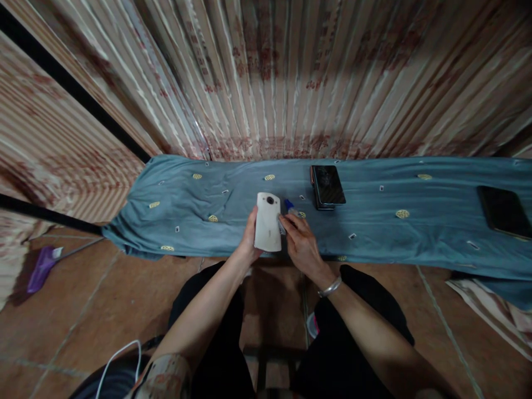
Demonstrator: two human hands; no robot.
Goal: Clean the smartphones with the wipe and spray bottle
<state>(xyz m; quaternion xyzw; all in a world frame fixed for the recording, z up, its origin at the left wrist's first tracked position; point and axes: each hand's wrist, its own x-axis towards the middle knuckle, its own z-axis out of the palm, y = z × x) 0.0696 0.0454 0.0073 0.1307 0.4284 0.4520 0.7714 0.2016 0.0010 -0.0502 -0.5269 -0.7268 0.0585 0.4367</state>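
A white smartphone (268,224) is held in my left hand (250,233), its back with the round camera turned up toward me. My left fingers wrap around its left side and lower edge. At the phone's right edge, my right hand (302,244) is closed, fingertips together, with a small greyish thing at them that I cannot make out. Just beyond those fingers a small clear bottle with a blue cap (288,204) lies on the blue-green cloth (233,194). Farther right on the cloth is a stack of phones (330,185), the top one dark-screened.
A black tablet or large phone (504,209) lies at the far right of the cloth-covered surface. Patterned curtains (266,83) hang behind it. Black poles (75,83) cross the left side. A purple brush-like object (41,269) and a white cable (120,352) are lower left.
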